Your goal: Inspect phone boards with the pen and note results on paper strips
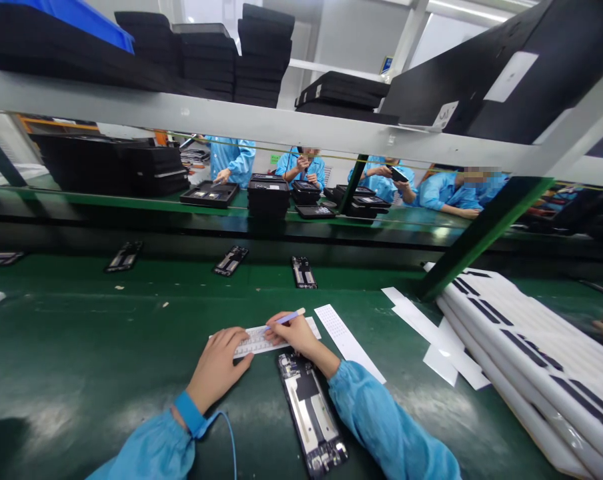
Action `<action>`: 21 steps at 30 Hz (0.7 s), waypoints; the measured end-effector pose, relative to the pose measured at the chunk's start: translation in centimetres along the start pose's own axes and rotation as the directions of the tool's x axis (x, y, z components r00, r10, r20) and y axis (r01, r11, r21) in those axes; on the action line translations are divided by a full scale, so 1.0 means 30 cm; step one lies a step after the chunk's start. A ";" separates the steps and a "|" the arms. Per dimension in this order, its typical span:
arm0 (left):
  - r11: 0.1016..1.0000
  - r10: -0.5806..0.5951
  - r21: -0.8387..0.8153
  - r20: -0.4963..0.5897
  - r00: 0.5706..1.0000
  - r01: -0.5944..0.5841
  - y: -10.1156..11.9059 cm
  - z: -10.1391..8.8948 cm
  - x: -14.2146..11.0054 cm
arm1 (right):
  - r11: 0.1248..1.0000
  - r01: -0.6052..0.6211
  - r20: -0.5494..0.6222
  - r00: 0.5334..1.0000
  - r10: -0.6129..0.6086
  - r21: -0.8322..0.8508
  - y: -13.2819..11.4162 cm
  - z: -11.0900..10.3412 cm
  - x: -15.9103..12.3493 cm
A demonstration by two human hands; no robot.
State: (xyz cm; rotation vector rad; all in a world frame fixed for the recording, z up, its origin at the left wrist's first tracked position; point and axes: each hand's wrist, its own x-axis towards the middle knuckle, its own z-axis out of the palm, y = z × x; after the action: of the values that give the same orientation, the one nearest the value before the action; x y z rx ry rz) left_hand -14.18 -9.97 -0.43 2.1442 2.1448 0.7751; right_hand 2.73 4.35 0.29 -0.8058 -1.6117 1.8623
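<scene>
My left hand (219,367) lies with its fingers flat and thumb apart on the left part of a white sheet (257,342) printed with rows of small marks, perhaps stickers. A blue wrist strap with a cord circles that wrist. My right hand (296,333) is closed around a slim light-purple pen-like tool (287,318); its lower end, at the sheet, is hidden by the fingers. Below my right hand an opened phone body (312,417) rests on the green bench, its inner parts showing. A second printed white strip (349,341) lies beside my right forearm.
Several opened phone bodies (231,261) lie along the back of the bench. At right are loose white papers (434,337) and stacked white foam trays (521,353) with black pieces. A green post (481,243) supports the shelf (261,120). Co-workers in blue (231,160) sit beyond.
</scene>
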 end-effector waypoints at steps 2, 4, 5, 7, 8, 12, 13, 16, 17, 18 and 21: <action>1.000 0.026 0.008 -0.018 1.000 -0.025 -0.002 -0.003 0.001 | 1.000 0.025 -0.011 1.000 -0.025 0.010 -0.031 -0.020 -0.034; 0.997 0.072 0.033 -0.075 0.995 -0.070 0.012 -0.010 -0.001 | 0.998 0.056 -0.019 0.998 -0.055 0.025 -0.055 -0.054 -0.095; 0.994 0.100 0.045 -0.110 0.989 -0.096 0.029 -0.015 -0.005 | 0.997 0.065 -0.020 0.998 -0.064 0.031 -0.061 -0.076 -0.136; 0.987 0.158 0.046 -0.163 0.974 -0.152 0.087 -0.028 -0.025 | 0.997 0.057 -0.021 0.998 -0.056 0.042 -0.057 -0.125 -0.235; 0.983 0.186 0.031 -0.168 0.968 -0.183 0.127 -0.036 -0.044 | 0.998 0.039 -0.015 0.999 -0.039 0.047 -0.047 -0.150 -0.290; 0.953 0.300 -0.016 -0.081 0.951 -0.302 0.325 -0.042 -0.177 | 0.996 -0.052 0.033 0.998 0.050 0.076 0.022 -0.224 -0.495; 0.945 0.327 -0.010 -0.052 0.944 -0.328 0.369 -0.033 -0.219 | 0.995 -0.070 0.051 0.996 0.067 0.076 0.038 -0.234 -0.535; 0.935 0.354 0.020 -0.041 0.934 -0.353 0.464 0.008 -0.324 | 0.995 -0.091 0.093 0.992 0.086 0.051 0.070 -0.249 -0.613; 0.940 0.342 0.028 -0.063 0.937 -0.341 0.482 0.022 -0.347 | 0.995 -0.091 0.101 0.991 0.087 0.035 0.075 -0.251 -0.626; 0.946 0.323 0.034 -0.094 0.942 -0.321 0.495 0.034 -0.362 | 0.996 -0.091 0.107 0.990 0.089 0.020 0.078 -0.253 -0.634; 0.957 0.289 0.062 -0.139 0.947 -0.283 0.514 0.049 -0.370 | 0.995 -0.096 0.125 0.987 0.098 -0.020 0.081 -0.256 -0.641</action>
State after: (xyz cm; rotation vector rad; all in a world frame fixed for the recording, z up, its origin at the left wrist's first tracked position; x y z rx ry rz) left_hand 1.44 -20.87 -0.05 2.5329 1.9478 0.9424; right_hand 21.31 -4.98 -1.23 -0.7995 -1.6915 2.0077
